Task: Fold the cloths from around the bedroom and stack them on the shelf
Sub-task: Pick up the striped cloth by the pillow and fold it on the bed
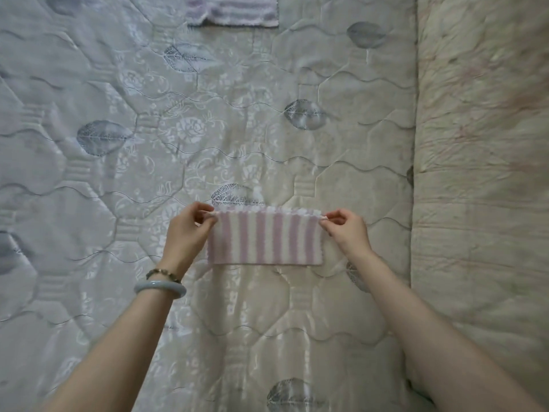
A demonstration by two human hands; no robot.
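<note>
The striped cloth (264, 237), laid on the bed (118, 173) with its far corners pinched by the left grip (187, 230) and right grip (346, 230), should probably be kept taut and edges matched before it's pressed flat.

No readable text, labels, numbers or signs anywhere in view

A quilted mattress (148, 179) is lying across most of the scene, its shiny pale cover catching the light and showing grey leaves (104, 138) and white flowers (190, 132). Along the right, a creased beige sheet (481, 173) is running from near to far beside it.
</note>
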